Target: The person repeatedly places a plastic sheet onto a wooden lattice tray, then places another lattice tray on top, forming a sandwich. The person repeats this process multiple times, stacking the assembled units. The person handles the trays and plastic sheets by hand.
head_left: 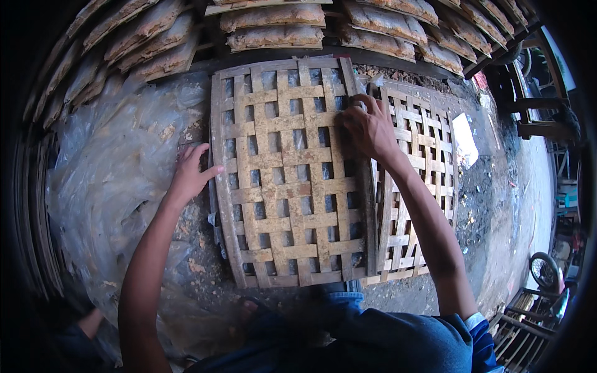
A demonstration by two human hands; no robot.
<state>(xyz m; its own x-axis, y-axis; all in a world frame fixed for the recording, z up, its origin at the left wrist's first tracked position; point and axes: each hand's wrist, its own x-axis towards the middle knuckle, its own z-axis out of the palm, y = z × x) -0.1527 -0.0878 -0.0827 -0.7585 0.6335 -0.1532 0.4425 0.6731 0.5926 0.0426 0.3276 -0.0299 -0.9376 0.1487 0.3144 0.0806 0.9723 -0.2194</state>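
A rectangular rack of woven bamboo strips (262, 158) lies in front of me, with clear plastic showing through its gaps. My left hand (191, 171) is at the rack's left edge, fingers spread and the thumb touching the side rail. Over the upper right rail my right hand (375, 129) bends its fingers, closed on that edge. Beneath my right forearm, a second woven bamboo rack (413, 155) lies partly under the first. A bit of plastic shows by my right fingertips.
Crumpled clear plastic sheets (118, 174) cover the ground at the left. Along the far side, stacked boards carry thick, pale brown slabs (273, 36). A white scrap (464, 140) lies right of the second rack. Farther right are a wheel (545, 272) and a slatted wooden bench (525, 326).
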